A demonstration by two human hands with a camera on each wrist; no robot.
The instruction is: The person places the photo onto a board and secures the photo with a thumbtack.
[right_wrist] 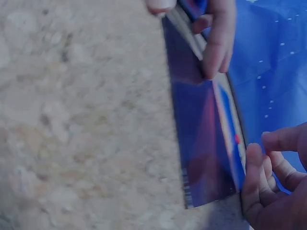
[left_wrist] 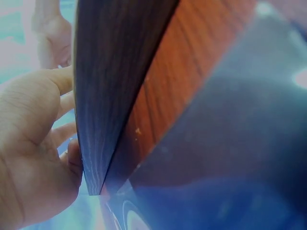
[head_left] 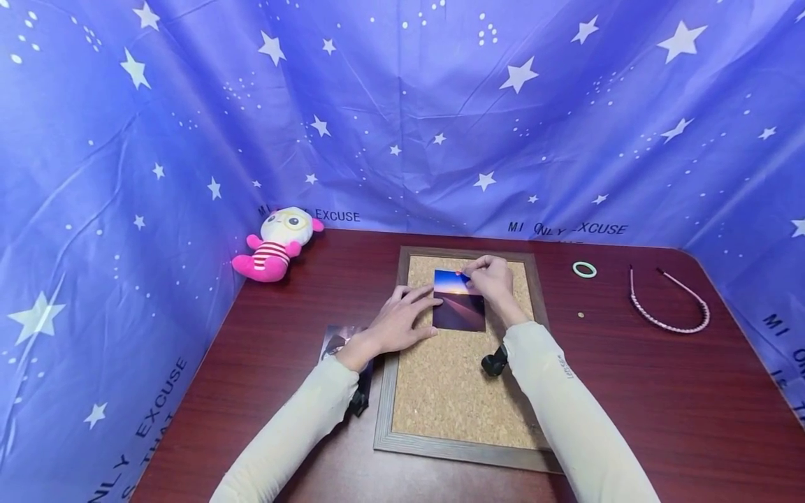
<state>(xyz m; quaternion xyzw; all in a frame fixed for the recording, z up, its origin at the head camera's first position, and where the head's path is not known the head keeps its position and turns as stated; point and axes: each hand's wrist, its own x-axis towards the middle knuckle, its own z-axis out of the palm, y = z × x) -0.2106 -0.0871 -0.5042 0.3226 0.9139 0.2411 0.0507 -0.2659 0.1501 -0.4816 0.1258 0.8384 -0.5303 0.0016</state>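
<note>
A sunset photo point(head_left: 459, 311) lies on a framed corkboard point(head_left: 465, 398), with a small red pin point(head_left: 458, 273) at its top edge. My left hand point(head_left: 402, 321) rests with spread fingers on the photo's left edge and the cork beside it. At the top right corner, my right hand point(head_left: 493, 279) has its thumb and index finger close together. The right wrist view shows the red pin point(right_wrist: 237, 139) just apart from those fingertips point(right_wrist: 254, 152); whether they pinch something small is unclear. Another photo point(head_left: 342, 339) lies left of the board, partly under my left wrist.
A pink and white plush toy point(head_left: 277, 244) sits at the table's back left. Right of the board are a pale green ring point(head_left: 584, 270), a tiny gold-coloured piece point(head_left: 581, 315) and a beaded headband point(head_left: 669, 328). Starry blue cloth point(head_left: 402, 112) hangs around the table.
</note>
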